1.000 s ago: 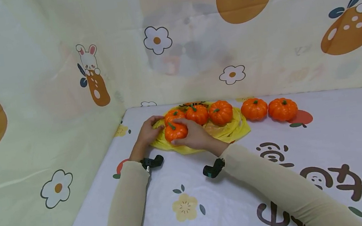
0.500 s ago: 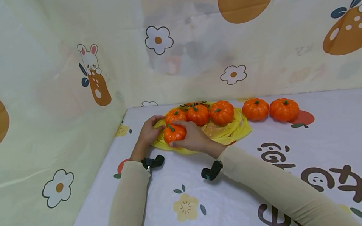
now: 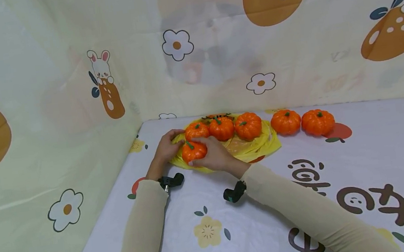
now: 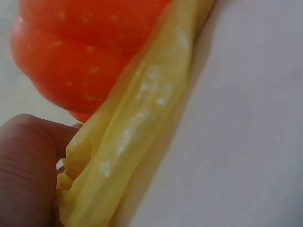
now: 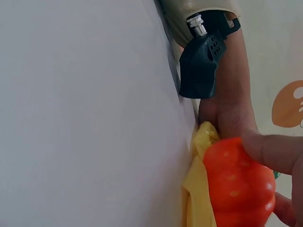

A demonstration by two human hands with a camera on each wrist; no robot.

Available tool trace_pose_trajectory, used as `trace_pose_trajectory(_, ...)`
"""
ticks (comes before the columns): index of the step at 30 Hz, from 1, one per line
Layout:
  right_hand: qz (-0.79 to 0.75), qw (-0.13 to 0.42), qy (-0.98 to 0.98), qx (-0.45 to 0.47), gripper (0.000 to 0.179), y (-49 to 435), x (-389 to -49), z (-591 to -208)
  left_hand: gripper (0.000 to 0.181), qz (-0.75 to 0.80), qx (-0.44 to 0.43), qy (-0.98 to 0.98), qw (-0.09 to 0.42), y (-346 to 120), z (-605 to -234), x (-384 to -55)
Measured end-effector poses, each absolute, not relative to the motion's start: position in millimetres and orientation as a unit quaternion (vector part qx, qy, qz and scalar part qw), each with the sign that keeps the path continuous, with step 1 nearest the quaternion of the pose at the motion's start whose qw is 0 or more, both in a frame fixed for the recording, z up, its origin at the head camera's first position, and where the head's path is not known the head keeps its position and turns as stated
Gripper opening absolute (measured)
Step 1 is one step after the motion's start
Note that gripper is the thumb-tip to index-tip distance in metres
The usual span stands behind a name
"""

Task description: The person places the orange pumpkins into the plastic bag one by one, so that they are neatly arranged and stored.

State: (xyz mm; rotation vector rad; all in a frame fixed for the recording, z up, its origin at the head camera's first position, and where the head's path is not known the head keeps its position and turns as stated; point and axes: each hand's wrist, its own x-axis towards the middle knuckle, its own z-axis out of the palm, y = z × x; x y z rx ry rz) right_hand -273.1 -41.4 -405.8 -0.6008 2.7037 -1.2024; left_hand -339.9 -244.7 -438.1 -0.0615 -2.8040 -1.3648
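At the left end of a crumpled yellow plastic bag (image 3: 262, 147), we see the right hand (image 3: 214, 153) grasping a glossy, ribbed orange pumpkin with a green stem (image 3: 192, 152); the left hand (image 3: 166, 148) pinches the bag's edge, and tugging it could, we judge, shift the pumpkin loose.

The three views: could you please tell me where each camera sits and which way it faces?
Head: on the head, facing forward and down at six orange pumpkins and yellow plastic; left hand, right hand and sleeves show.
Left wrist: on that wrist, facing the plastic and a pumpkin; part of the left hand shows.
Right wrist: on that wrist, facing the held pumpkin; part of the right hand and the left forearm show.
Shared: head and right wrist both show the held pumpkin, plastic and left wrist's camera.
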Motion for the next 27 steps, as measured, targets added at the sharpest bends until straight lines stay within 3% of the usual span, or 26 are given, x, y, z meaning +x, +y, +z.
trace_pose_trajectory(27,-0.425,0.050,0.876,-0.224,0.082,-29,-275,-410,0.035,-0.443,-0.018,-0.897,0.008,-245,-438,-340)
